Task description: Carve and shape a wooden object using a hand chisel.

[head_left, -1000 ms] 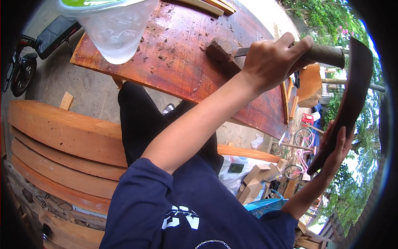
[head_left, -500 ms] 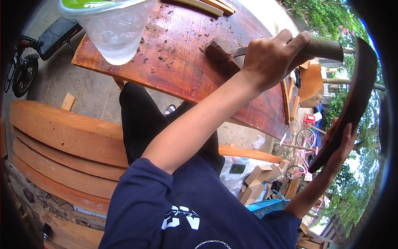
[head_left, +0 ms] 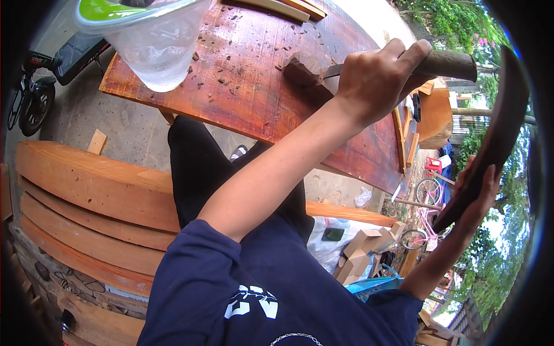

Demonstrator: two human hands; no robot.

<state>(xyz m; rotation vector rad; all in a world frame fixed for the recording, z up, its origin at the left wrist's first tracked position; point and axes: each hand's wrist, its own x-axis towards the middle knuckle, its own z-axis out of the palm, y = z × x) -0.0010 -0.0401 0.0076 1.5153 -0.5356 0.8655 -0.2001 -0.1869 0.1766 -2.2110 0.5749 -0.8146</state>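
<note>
The left hand [head_left: 375, 81] is above the counter [head_left: 248, 109], and its grip is clenched around the thick handle of a chisel [head_left: 450, 65]. The metal blade goes leftward from the fist, and its end appears to meet the wooden block [head_left: 303, 68]. This block lies on the counter, behind the front edge, and partly it is hidden by the hand and the forearm. The chisel's handle extends past the fist to the right.

The right hand [head_left: 478, 202] is outside the right edge of the counter, in the air. Its grip is grasping the lower part of a dark curved wooden club [head_left: 499, 124], which stands tilted, the upper end high. In the view, a gap stays between the club and the handle's end.

Small wood chips [head_left: 225, 81] are spread between the block and the clear plastic cup [head_left: 158, 55], which overlaps the counter's left corner. Wooden strips [head_left: 283, 8] lie at the far edge. The person's knees are close to the front edge.
</note>
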